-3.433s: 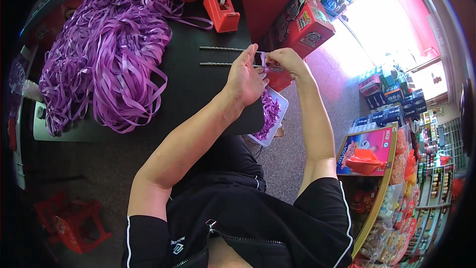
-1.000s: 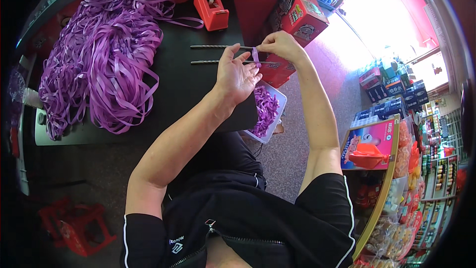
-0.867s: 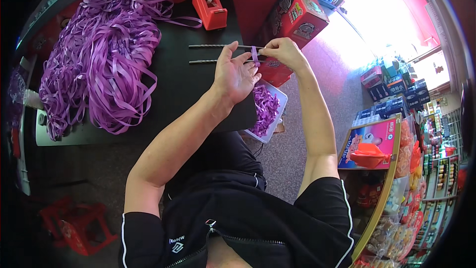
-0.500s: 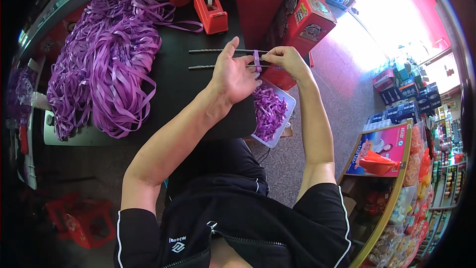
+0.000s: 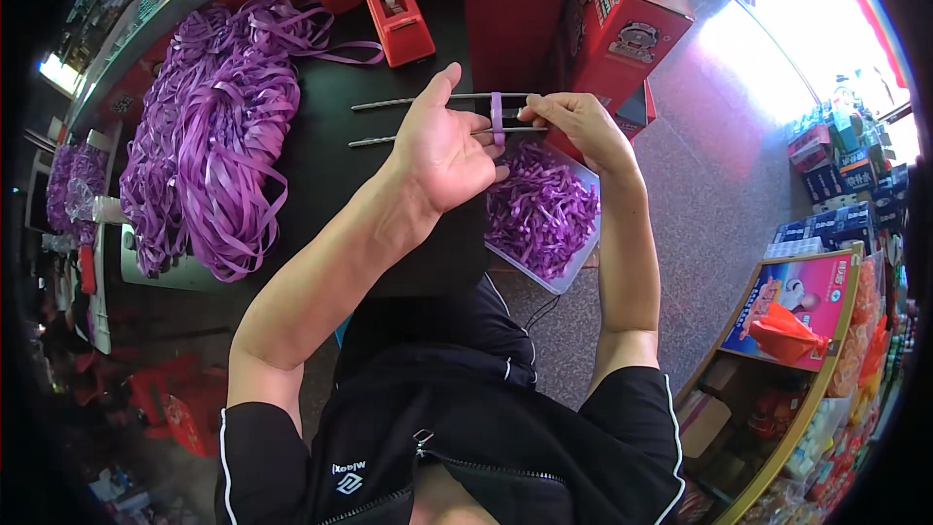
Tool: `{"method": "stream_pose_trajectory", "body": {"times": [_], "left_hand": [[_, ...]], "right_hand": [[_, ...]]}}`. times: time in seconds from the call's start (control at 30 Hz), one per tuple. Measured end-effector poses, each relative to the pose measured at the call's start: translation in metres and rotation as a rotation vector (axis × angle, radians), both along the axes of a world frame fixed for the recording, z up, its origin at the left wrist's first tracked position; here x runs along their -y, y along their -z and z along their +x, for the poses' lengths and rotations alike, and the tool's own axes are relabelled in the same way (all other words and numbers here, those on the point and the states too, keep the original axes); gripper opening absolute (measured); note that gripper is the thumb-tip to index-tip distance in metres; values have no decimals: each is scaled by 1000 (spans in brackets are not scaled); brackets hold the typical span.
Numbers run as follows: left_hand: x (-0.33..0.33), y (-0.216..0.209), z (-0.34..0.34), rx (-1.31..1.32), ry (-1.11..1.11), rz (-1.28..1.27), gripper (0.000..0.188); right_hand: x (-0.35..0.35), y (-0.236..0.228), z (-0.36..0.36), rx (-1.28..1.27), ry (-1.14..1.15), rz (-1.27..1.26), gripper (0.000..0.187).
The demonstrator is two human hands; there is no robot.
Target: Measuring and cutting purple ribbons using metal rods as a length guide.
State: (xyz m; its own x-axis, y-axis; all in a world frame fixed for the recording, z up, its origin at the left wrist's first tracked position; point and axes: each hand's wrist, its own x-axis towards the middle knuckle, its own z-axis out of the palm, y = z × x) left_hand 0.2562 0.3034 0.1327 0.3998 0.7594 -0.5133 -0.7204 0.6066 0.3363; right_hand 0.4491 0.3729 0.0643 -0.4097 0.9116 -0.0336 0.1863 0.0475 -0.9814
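Observation:
Two thin twisted metal rods (image 5: 372,142) lie parallel above the dark tabletop, and a purple ribbon band (image 5: 498,119) is looped around both near their right end. My left hand (image 5: 434,151) is palm up at the rods, thumb raised and fingers apart, fingertips beside the band. At the rods' right end my right hand (image 5: 588,131) pinches thumb to fingers; what sits in the pinch is too small to make out. Under the hands, a clear plastic tub (image 5: 558,287) holds a heap of short purple ribbon pieces (image 5: 542,214).
A large tangled bundle of purple ribbon (image 5: 228,126) covers the table's left side. Behind the rods stands a red tape dispenser (image 5: 400,24). A red box (image 5: 637,34) is at the far right. Further right are a wooden-framed display case (image 5: 777,418) and packed shelves.
The view has shifted a little, so the surroundings sit differently in the picture. Both hands keep nearly the same pose at the rods and band.

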Motion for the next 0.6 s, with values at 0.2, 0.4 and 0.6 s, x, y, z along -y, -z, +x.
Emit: {"method": "stream_pose_trajectory", "body": {"times": [0.2, 0.4, 0.6], "left_hand": [[-1, -1, 4, -72, -4, 2, 98], [9, -4, 9, -108, -67, 13, 85], [8, 7, -2, -12, 34, 148, 76]], "right_hand": [[1, 7, 6, -127, -19, -190, 40], [4, 11, 9, -250, -17, -152, 36], [-1, 15, 5, -256, -80, -102, 35]]}}
